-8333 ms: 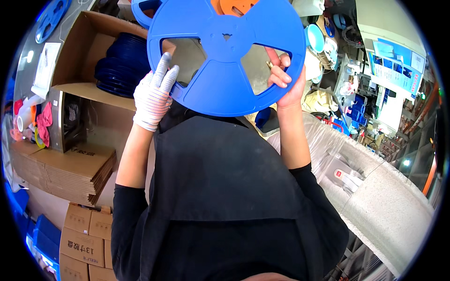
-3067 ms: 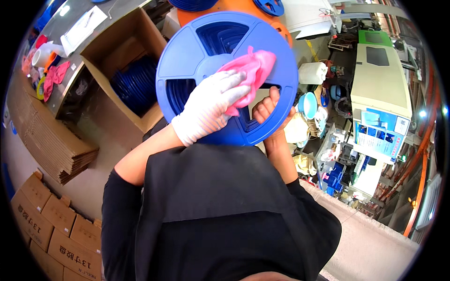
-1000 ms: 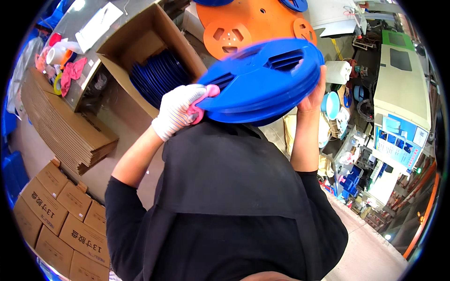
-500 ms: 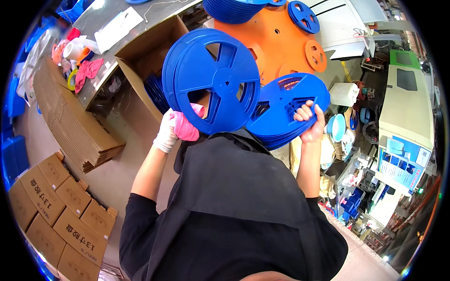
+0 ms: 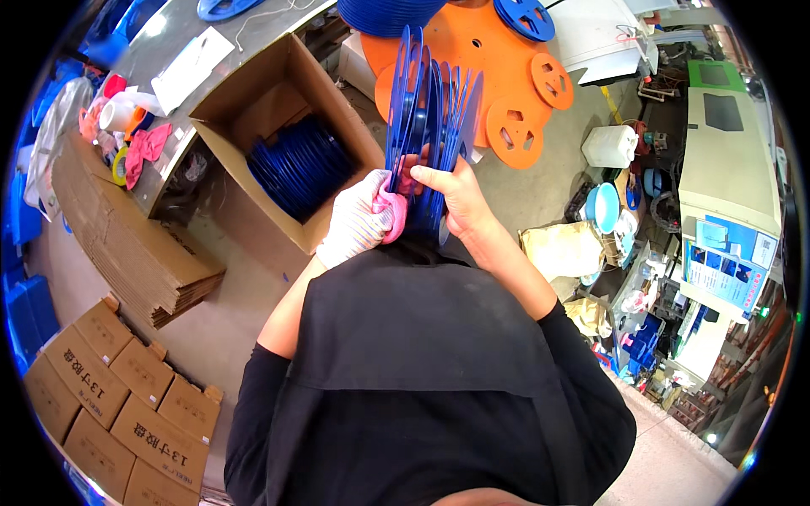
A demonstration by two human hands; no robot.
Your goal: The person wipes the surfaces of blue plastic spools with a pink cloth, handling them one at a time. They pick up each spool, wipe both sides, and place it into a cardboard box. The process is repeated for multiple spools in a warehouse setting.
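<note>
Head view, looking down over a person in a dark apron. The left hand [image 5: 359, 221], in a white glove, is closed around a pink cloth [image 5: 392, 209] and presses it against the lower edge of a stack of blue reels [image 5: 426, 118]. The right hand [image 5: 454, 196], bare, is closed on the same stack from the other side, the thumb lying across the near face. The reels stand on edge, seen nearly side-on, held in front of the chest between the two hands.

Just left of the stack an open cardboard box [image 5: 291, 101] holds more blue reels [image 5: 299, 164] packed upright. Behind the stack lies a large orange reel [image 5: 498, 63] with smaller orange discs [image 5: 515, 131] at its rim and a small blue reel [image 5: 523, 17] on top. At the upper left a desk [image 5: 169, 42] carries a sheet of white paper [image 5: 192, 67]; another pink cloth [image 5: 145, 145] lies near its edge. Flattened cardboard [image 5: 126, 244] is piled on the floor at left, and closed cartons [image 5: 118, 405] sit at the lower left. A white jerrycan [image 5: 609, 145] stands on the floor to the right.
</note>
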